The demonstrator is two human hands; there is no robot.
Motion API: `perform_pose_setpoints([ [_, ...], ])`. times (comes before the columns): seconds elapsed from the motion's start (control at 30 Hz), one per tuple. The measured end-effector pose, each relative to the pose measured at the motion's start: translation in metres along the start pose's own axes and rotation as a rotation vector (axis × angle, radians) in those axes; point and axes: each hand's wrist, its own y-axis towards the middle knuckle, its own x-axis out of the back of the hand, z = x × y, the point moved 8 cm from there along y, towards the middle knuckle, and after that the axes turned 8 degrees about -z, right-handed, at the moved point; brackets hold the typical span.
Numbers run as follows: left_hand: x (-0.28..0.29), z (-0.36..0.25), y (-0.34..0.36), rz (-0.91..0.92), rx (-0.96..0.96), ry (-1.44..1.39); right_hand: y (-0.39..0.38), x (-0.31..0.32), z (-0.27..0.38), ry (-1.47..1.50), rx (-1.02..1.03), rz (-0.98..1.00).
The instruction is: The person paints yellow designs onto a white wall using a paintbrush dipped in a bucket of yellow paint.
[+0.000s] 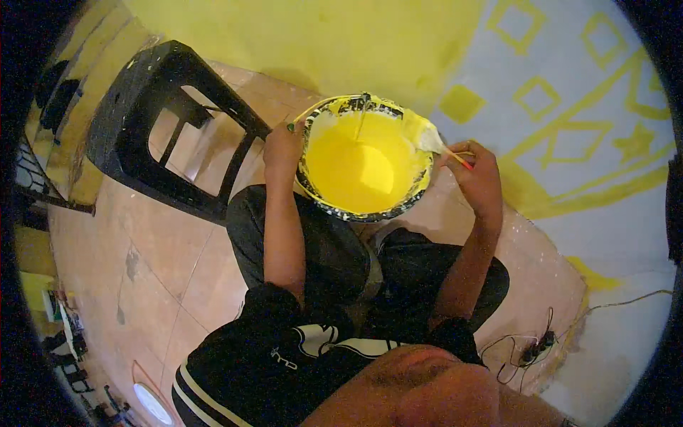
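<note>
Tiled floor [163, 270], pinkish, meeting a yellow wall [284, 32] at the far side and a pale wall [523, 78] with yellow diamonds at the right.

Paintbrush [430, 139] at the bucket's right far rim, bristle end over the edge, heavily coated in yellow. Long axis slants: bristles point left and far, orange-tipped handle right and near. Likely light; handle stiff, bristles soft and bending, wet paint making the head slippery. Best hold: bare handle, clear of the coated part.

Right hand [482, 179]: fingers closed in a pinch on the handle, palm to the right of the bucket.

Bucket [346, 213] in front of the seated person, round mouth facing up, so no long axis across it; its own axis runs roughly upright, though any slight tilt is hard to judge. Yellow paint [348, 174] inside; depth not readable. Probably weighty and liable to slosh; rim smeared, so slick. Wire handle [316, 107] or a dry stretch of rim should serve for grip.

Left hand [282, 151]: fingers curled in at the left rim, seemingly around the wire handle's end; exact finger contact not clear.

Outward: dark-trousered legs [320, 242] just near of the bucket; black plastic chair [117, 132] to the left; power strip [538, 348] with cables on the floor, near right.
</note>
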Motion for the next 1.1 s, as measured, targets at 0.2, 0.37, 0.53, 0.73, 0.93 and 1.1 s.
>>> perform_pose_setpoints([
  [0.2, -0.027, 0.012, 0.024, 0.334, 0.058, -0.014, -0.007, -0.027, 0.024, -0.319, 0.088, -0.143],
  [0.37, -0.025, 0.007, 0.025, 0.308, 0.05, -0.007, -0.006, -0.052, 0.008, -0.346, 0.116, -0.15],
  [0.53, -0.025, 0.018, 0.038, 0.201, 0.039, 0.011, -0.001, -0.088, 0.001, -0.127, -0.159, -0.031],
  [0.73, -0.063, 0.045, 0.053, 0.297, -0.184, -0.05, 0.002, -0.108, 0.018, -0.04, 0.001, -0.098],
  [0.93, -0.061, 0.003, 0.045, 0.271, -0.214, -0.022, 0.001, -0.1, 0.013, -0.096, 0.143, -0.105],
  [1.1, -0.043, -0.011, 0.029, 0.423, -0.006, -0.138, 0.017, -0.106, -0.01, -0.16, 0.064, -0.1],
])
